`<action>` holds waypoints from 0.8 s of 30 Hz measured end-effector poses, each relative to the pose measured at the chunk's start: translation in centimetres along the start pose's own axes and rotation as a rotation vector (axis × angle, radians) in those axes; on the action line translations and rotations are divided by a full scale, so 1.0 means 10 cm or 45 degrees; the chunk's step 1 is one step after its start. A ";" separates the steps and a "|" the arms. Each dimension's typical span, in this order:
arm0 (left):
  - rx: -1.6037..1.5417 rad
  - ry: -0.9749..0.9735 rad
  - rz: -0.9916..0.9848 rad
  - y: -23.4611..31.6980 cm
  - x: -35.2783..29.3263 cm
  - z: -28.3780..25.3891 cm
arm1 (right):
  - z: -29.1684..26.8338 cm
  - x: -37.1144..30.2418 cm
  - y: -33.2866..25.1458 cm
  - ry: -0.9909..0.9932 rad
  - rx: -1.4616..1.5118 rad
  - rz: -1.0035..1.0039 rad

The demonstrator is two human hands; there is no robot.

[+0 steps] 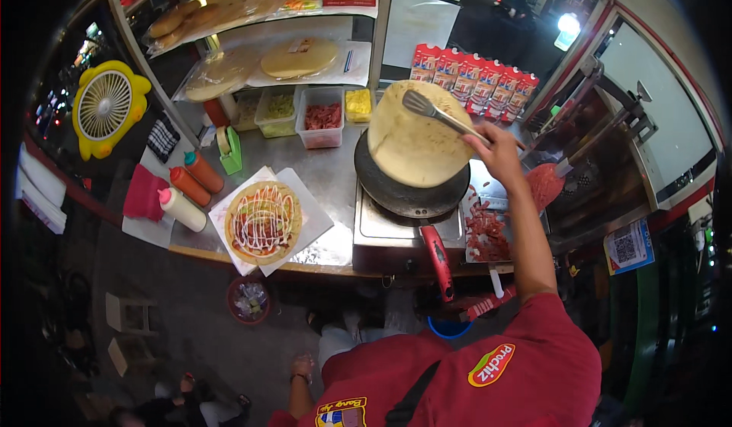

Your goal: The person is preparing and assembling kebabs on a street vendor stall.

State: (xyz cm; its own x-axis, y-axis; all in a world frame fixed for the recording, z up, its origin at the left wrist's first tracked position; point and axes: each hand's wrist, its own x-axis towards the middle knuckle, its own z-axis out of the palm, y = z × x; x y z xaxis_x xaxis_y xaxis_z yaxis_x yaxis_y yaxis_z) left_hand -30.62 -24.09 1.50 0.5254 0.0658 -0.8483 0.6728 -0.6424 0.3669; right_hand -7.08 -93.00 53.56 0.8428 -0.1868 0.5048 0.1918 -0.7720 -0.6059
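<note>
- The person's right hand (499,149) is closed around the handle of a pair of metal tongs (435,112), and the tongs pinch a round pale flatbread with brown toasting spots (412,141).
- That flatbread is lifted up on edge, tilted over the round black frying pan with a red handle (408,191); its lower rim looks to be touching or just above the pan surface, hard to say which.
- The pan sits on a steel tabletop burner (408,229), near the middle of the steel counter (335,171).
- The left hand (303,366) hangs low by the person's side, well away from the counter. It looks empty, fingers loosely curled.
- Doing the flip well, probably: grip close to the rim, not dead centre, so the bread doesn't fold or tear, and lay it down away from the wrist.
- Best to keep it centred over the pan, since the chopped red meat on the board (484,232) sits just beside it on the right.
- The topped flatbread drizzled with white sauce on paper (263,223) lies well clear to the left, next to the orange and white squeeze bottles (191,187).
</note>
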 end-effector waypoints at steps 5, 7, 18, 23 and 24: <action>0.639 -0.001 0.204 0.32 0.15 0.15 | -0.13 -0.54 -0.29 -0.138 -0.341 -0.233; 0.690 -0.050 0.220 0.49 0.14 0.10 | -0.14 -0.80 -0.17 -0.229 -0.336 -0.243; 1.553 -0.203 0.840 0.78 0.41 -0.48 | -0.32 -0.99 0.96 -0.349 -0.118 0.814; 0.532 -0.173 0.716 1.11 0.44 -0.69 | 0.31 -0.23 0.44 -0.169 -0.129 0.138; 0.502 -0.363 0.685 1.98 -0.07 -0.68 | 0.08 -0.25 0.22 -0.141 -0.219 0.184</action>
State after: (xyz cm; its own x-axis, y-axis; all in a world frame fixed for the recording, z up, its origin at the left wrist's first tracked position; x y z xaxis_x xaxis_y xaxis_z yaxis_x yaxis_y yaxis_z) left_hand -14.16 -31.63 11.95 0.5387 -0.5037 -0.6754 0.0933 -0.7610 0.6420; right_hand -8.38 -93.69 50.46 0.9070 -0.2425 0.3442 -0.0153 -0.8360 -0.5485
